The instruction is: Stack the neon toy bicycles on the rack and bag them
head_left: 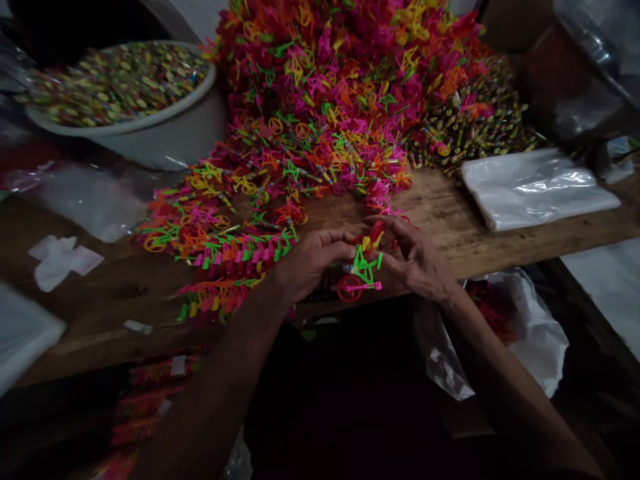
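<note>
Both hands meet at the near edge of a wooden table [450,220]. My left hand [307,261] is curled closed, its fingertips pinching a small plastic toy bicycle [361,272] with a green frame, a red wheel and pink parts. My right hand [417,257] is closed on the same toy from the right, fingers bent over its top. Just beyond the hands lies a huge heap of similar bright toy pieces [330,100] in pink, orange, green and yellow. A flatter spread of them [220,247] reaches to the left of my left hand.
A white basin [165,130] full of small coloured discs stands at the back left. A stack of clear plastic bags [535,190] lies on the right. A white plastic bag [530,333] hangs below the table edge. Paper scraps [60,260] lie on the left.
</note>
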### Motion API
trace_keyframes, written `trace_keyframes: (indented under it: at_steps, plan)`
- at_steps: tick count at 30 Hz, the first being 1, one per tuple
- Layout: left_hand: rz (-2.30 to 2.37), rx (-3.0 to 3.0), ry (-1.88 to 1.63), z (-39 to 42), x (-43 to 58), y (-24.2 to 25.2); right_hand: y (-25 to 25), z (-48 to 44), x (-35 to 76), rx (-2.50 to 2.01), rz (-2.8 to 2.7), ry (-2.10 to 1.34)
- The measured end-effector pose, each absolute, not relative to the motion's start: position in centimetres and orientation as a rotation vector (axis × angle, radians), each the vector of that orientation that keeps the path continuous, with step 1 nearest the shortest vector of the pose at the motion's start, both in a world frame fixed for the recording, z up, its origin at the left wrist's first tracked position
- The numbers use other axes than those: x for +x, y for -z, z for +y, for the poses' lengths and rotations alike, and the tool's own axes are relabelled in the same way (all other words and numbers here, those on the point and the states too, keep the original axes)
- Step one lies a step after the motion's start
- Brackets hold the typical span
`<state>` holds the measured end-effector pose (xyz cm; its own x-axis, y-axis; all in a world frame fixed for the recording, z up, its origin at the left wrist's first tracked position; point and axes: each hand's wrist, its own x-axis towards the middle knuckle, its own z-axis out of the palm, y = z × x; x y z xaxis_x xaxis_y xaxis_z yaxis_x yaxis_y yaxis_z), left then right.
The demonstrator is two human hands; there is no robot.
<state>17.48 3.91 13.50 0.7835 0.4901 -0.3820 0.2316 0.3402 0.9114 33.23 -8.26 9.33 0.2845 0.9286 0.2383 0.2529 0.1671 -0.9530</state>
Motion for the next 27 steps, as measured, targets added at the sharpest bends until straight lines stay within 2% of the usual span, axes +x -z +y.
trace_keyframes:
  at_steps: [5,13,20,27]
  plan:
    - [0.673,1.193,-0.104,4.1,17.6,-13.3,-9.2,-8.0,34.2,-1.204,-1.158,-0.894]
    - [0.645,1.203,0.027,5.0,17.9,-13.0,-10.3,-8.3,35.0,-1.21,-1.348,-0.825]
    - [0.618,1.13,0.042,4.6,17.7,-14.7,-12.0,-8.3,35.6,-1.239,-1.41,-0.832]
    - [0.615,1.117,-0.059,4.3,17.2,-15.1,-12.2,-9.3,34.6,-1.361,-1.56,-0.544]
